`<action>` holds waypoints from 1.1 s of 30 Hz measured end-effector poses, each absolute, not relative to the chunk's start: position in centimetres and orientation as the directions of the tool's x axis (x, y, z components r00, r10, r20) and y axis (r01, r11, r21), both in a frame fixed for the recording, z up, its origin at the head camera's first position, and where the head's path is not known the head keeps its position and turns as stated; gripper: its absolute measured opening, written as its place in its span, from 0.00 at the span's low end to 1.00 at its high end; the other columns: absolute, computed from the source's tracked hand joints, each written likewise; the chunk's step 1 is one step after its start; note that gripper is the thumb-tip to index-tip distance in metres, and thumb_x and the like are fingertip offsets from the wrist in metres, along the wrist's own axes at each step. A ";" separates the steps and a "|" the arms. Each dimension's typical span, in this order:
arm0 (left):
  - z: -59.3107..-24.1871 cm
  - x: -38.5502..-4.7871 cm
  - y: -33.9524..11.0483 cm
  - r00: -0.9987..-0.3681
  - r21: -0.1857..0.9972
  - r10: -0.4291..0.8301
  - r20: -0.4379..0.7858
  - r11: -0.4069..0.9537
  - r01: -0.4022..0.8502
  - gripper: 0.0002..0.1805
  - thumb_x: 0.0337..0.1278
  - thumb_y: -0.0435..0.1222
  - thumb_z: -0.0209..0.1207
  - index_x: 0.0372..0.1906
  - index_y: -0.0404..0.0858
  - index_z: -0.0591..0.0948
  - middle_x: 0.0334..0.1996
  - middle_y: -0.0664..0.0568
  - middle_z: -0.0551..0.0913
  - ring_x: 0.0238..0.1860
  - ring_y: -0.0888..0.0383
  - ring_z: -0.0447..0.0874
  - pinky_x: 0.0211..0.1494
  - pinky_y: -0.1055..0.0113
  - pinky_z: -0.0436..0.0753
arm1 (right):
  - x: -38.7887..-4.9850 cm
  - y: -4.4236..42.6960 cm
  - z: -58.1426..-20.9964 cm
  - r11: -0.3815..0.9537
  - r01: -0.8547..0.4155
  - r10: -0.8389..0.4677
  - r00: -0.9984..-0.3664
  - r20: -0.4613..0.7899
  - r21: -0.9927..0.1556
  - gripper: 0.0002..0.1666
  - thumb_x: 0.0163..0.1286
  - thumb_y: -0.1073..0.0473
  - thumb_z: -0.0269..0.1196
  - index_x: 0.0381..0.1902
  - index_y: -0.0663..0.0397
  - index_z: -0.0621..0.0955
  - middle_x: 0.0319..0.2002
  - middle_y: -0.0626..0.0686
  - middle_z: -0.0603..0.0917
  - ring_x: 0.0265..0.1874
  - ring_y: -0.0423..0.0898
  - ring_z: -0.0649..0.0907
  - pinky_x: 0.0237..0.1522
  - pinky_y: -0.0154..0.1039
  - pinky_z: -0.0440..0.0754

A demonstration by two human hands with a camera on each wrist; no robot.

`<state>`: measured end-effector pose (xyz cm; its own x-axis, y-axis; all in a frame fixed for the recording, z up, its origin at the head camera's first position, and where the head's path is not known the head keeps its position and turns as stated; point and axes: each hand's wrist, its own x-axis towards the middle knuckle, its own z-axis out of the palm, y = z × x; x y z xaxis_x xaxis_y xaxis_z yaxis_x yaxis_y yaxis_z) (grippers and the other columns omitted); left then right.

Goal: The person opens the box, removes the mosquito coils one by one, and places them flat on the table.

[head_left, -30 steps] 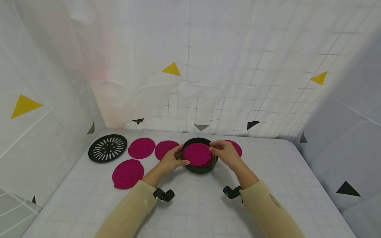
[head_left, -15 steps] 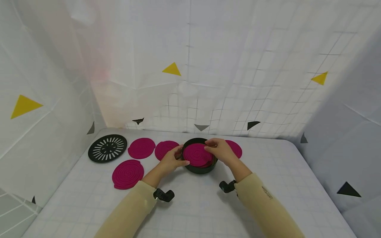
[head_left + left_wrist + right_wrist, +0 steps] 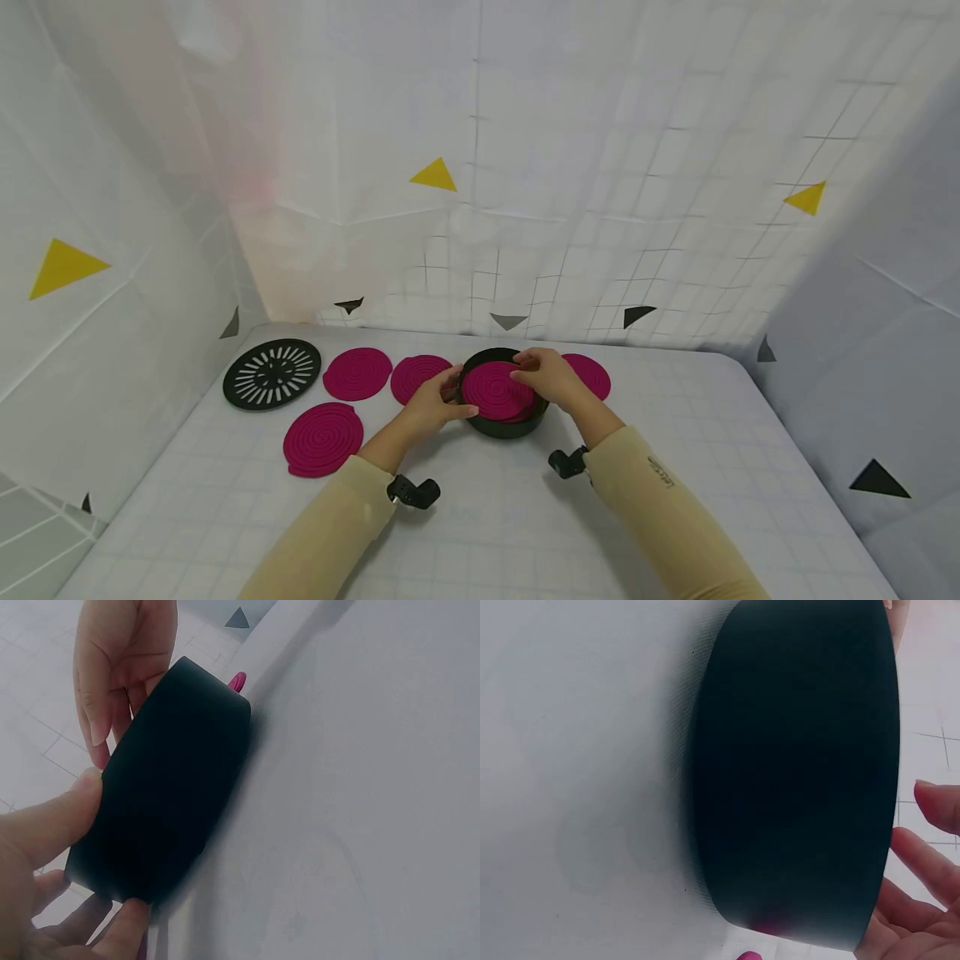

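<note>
A round black container (image 3: 504, 429) with a deep smooth wall stands near the middle back of the table. On top inside it lies a magenta spiral-grooved coaster (image 3: 495, 390), with another magenta edge showing just below. My left hand (image 3: 429, 408) holds the container's left side, thumb near the front rim and fingers along the wall; the left wrist view shows the grip closely. Over the right rim is my right hand (image 3: 551, 379), its fingertips at the top coaster's right edge. In the right wrist view its thumb and fingers (image 3: 926, 862) stand apart, fingertips partly hidden behind the wall.
Loose magenta coasters lie around: one at the back left (image 3: 357, 374), one at the front left (image 3: 323, 439), one partly behind the left hand (image 3: 416, 377) and one behind the right hand (image 3: 588, 375). A black slotted disc (image 3: 272, 374) lies far left. White sheets enclose the table.
My right hand has moved slightly left and inward over the container, covering more of the top coaster's right edge. The left hand and container have stayed in place.
</note>
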<state>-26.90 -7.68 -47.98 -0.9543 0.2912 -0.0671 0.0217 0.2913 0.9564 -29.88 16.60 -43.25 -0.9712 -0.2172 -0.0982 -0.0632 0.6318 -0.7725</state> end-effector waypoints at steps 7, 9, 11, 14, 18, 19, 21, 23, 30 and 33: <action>-48.0 -27.0 -7.7 -0.954 0.958 0.291 -0.068 0.286 0.019 0.48 0.54 0.37 0.73 0.78 0.41 0.60 0.72 0.43 0.67 0.71 0.44 0.68 0.67 0.51 0.74 | -30.0 16.4 -43.2 0.649 -0.054 -0.213 -0.970 -0.113 -0.759 0.26 0.71 0.55 0.65 0.63 0.58 0.78 0.59 0.62 0.80 0.60 0.58 0.77 0.58 0.55 0.79; -48.0 -27.0 -7.7 -0.954 0.959 0.292 -0.070 0.283 0.016 0.49 0.54 0.37 0.73 0.78 0.41 0.60 0.72 0.43 0.67 0.71 0.44 0.67 0.67 0.51 0.74 | -30.1 16.4 -43.3 0.646 -0.055 -0.219 -0.969 -0.115 -0.761 0.26 0.71 0.55 0.65 0.63 0.58 0.78 0.59 0.61 0.80 0.60 0.58 0.78 0.58 0.55 0.79; -48.0 -27.0 -7.6 -0.954 0.959 0.293 -0.070 0.282 0.016 0.49 0.54 0.37 0.73 0.78 0.41 0.60 0.72 0.43 0.66 0.71 0.44 0.67 0.67 0.51 0.74 | -30.2 16.4 -43.4 0.644 -0.056 -0.223 -0.968 -0.118 -0.763 0.25 0.71 0.55 0.65 0.63 0.58 0.78 0.58 0.61 0.81 0.60 0.57 0.78 0.58 0.55 0.79; -48.0 -27.0 -7.6 -0.953 0.960 0.292 -0.074 0.280 0.012 0.48 0.54 0.36 0.73 0.78 0.41 0.60 0.73 0.43 0.66 0.71 0.44 0.67 0.67 0.52 0.73 | -30.2 16.4 -43.5 0.639 -0.053 -0.223 -0.968 -0.119 -0.767 0.25 0.71 0.55 0.65 0.63 0.57 0.78 0.59 0.60 0.81 0.60 0.57 0.77 0.59 0.54 0.79; -48.1 -27.0 -7.6 -0.954 0.960 0.291 -0.071 0.278 0.013 0.48 0.54 0.36 0.73 0.78 0.40 0.60 0.72 0.43 0.67 0.71 0.44 0.68 0.67 0.52 0.74 | -30.1 16.4 -43.5 0.631 -0.056 -0.221 -0.969 -0.110 -0.774 0.25 0.71 0.55 0.65 0.63 0.57 0.78 0.59 0.59 0.81 0.61 0.56 0.77 0.60 0.54 0.79; -48.1 -27.0 -7.6 -0.954 0.961 0.291 -0.071 0.277 0.013 0.48 0.54 0.36 0.73 0.78 0.40 0.60 0.72 0.43 0.67 0.71 0.44 0.68 0.67 0.52 0.73 | -30.1 16.4 -43.6 0.628 -0.060 -0.222 -0.969 -0.105 -0.776 0.25 0.71 0.55 0.65 0.63 0.57 0.78 0.59 0.59 0.81 0.61 0.56 0.77 0.60 0.54 0.79; -48.0 -27.0 -7.6 -0.954 0.961 0.292 -0.071 0.277 0.014 0.48 0.54 0.36 0.73 0.78 0.40 0.60 0.72 0.43 0.67 0.71 0.44 0.68 0.67 0.52 0.73 | -30.0 16.4 -43.6 0.626 -0.066 -0.221 -0.971 -0.096 -0.777 0.24 0.71 0.55 0.65 0.62 0.57 0.79 0.58 0.59 0.82 0.61 0.56 0.78 0.59 0.54 0.79; -48.0 -27.0 -7.7 -0.953 0.961 0.293 -0.073 0.276 0.011 0.48 0.54 0.36 0.73 0.78 0.40 0.60 0.72 0.43 0.67 0.71 0.44 0.68 0.67 0.52 0.73 | -30.0 16.5 -43.6 0.621 -0.077 -0.218 -0.973 -0.078 -0.780 0.24 0.71 0.55 0.64 0.62 0.57 0.79 0.58 0.58 0.82 0.60 0.55 0.78 0.59 0.54 0.79; -48.1 -27.0 -7.7 -0.952 0.963 0.301 -0.057 0.269 0.027 0.49 0.54 0.36 0.73 0.78 0.39 0.60 0.72 0.40 0.66 0.71 0.42 0.67 0.67 0.51 0.73 | -29.8 16.8 -43.7 0.560 -0.060 -0.178 -0.983 -0.050 -0.826 0.22 0.72 0.58 0.64 0.61 0.60 0.79 0.57 0.58 0.82 0.59 0.54 0.79 0.59 0.51 0.79; -48.2 -27.1 -7.7 -0.952 0.965 0.301 -0.051 0.262 0.031 0.48 0.54 0.35 0.73 0.78 0.39 0.60 0.73 0.39 0.65 0.71 0.41 0.67 0.67 0.49 0.73 | -29.9 17.0 -43.8 0.531 -0.040 -0.164 -0.985 -0.057 -0.846 0.22 0.72 0.60 0.64 0.61 0.61 0.79 0.57 0.58 0.82 0.59 0.54 0.79 0.59 0.49 0.80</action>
<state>-27.13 -7.71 -48.19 -0.9523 0.3008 -0.0513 0.0307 0.2616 0.9647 -29.87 16.97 -43.82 -0.9848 -0.1641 -0.0566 -0.0399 0.5315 -0.8461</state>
